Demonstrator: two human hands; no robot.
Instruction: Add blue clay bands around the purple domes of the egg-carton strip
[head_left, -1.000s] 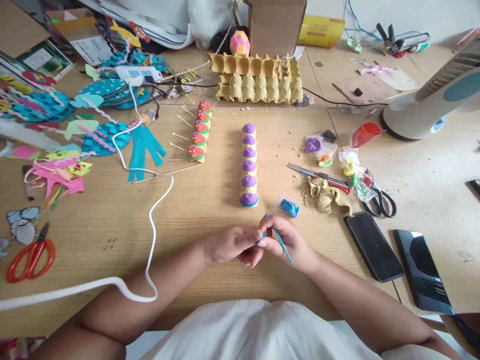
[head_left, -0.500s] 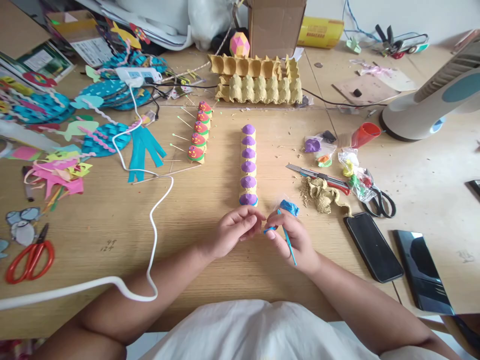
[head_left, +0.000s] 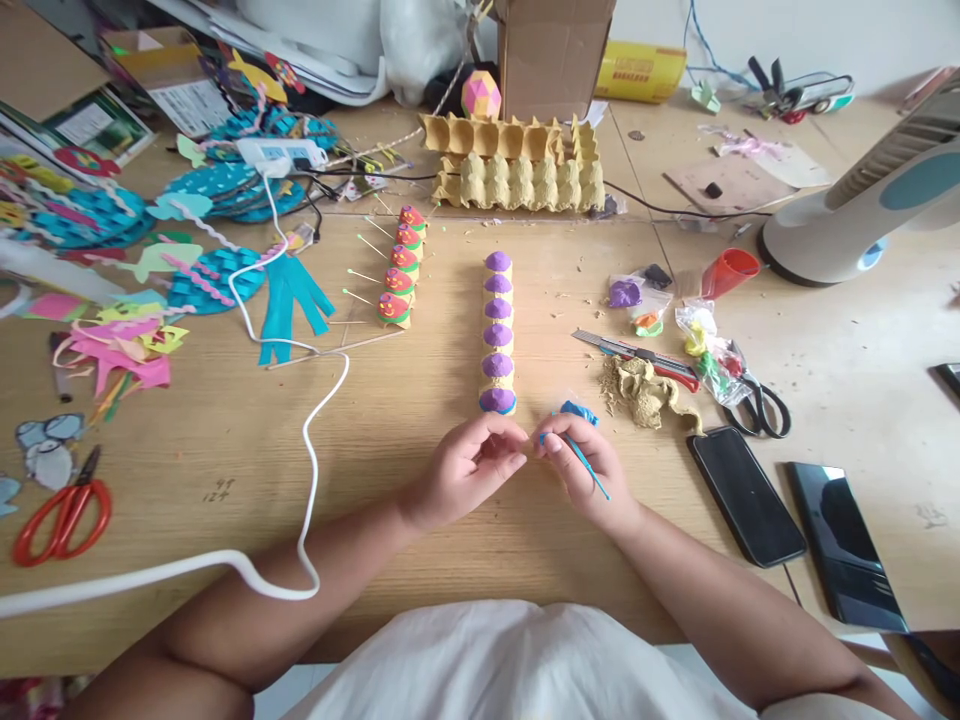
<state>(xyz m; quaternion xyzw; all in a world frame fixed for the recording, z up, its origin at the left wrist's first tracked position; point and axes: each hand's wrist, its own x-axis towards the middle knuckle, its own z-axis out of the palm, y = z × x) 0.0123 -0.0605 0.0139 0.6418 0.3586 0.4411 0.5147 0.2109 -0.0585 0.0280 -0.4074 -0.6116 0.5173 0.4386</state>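
Note:
A slim blue modelling tool [head_left: 589, 468] lies across my right hand [head_left: 589, 475], whose thumb and fingers are closed around it. A bit of blue clay [head_left: 543, 438] shows at those fingertips. My left hand [head_left: 472, 468] is curved, its thumb apart from its fingers, with nothing visible held; its fingertips come close to the right hand's. Just beyond the hands stands an egg-carton strip [head_left: 498, 338] of several bumps capped in purple clay, the nearest one edged in blue. Behind my right fingers sits a packet of blue clay [head_left: 580, 412].
At left-centre is a red-and-green decorated egg-carton strip [head_left: 401, 268] with sticks poking out. A utility knife [head_left: 634, 355], carton scraps [head_left: 645, 390], black scissors [head_left: 761, 405] and a phone [head_left: 746, 495] lie right. A white cable [head_left: 307, 450] and red scissors [head_left: 64, 520] are left.
My right hand has turned, so the blue tool slants more, its lower end further right. My left thumb has moved away from its fingers. Less of the blue clay bit shows.

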